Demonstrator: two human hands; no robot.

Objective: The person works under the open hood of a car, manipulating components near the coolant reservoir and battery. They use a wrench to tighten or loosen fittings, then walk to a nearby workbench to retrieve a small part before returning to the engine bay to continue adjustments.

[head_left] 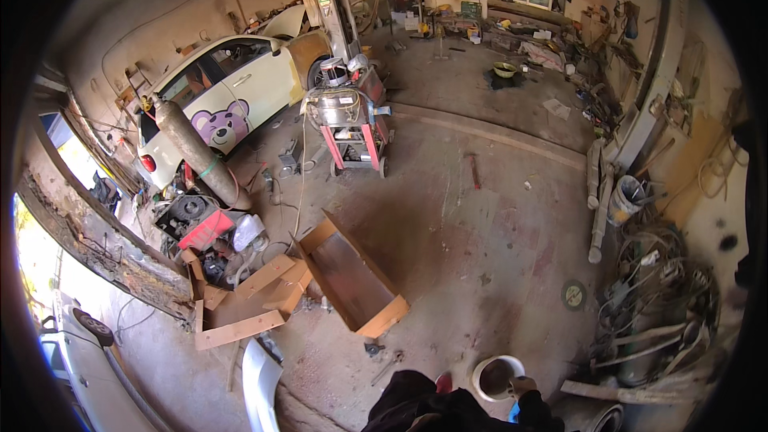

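At the lower edge, my right hand (524,386) is closed at the right rim of a white bucket (478,376). A dull brownish inside shows in the bucket. Something bright blue (514,412) sits just below that hand, too small to make out. My dark sleeves and clothing fill the bottom middle. My left hand is out of sight. A long open cardboard box (382,318) lies on the concrete floor ahead and to the left of the bucket.
A second open cardboard box (240,334) and a silver curved panel (260,388) lie left. Beyond stand a red cart (332,148), a gas cylinder (196,148) and a white car (264,84). A hammer (475,172) lies mid-floor. Hoses and scrap (656,312) crowd the right.
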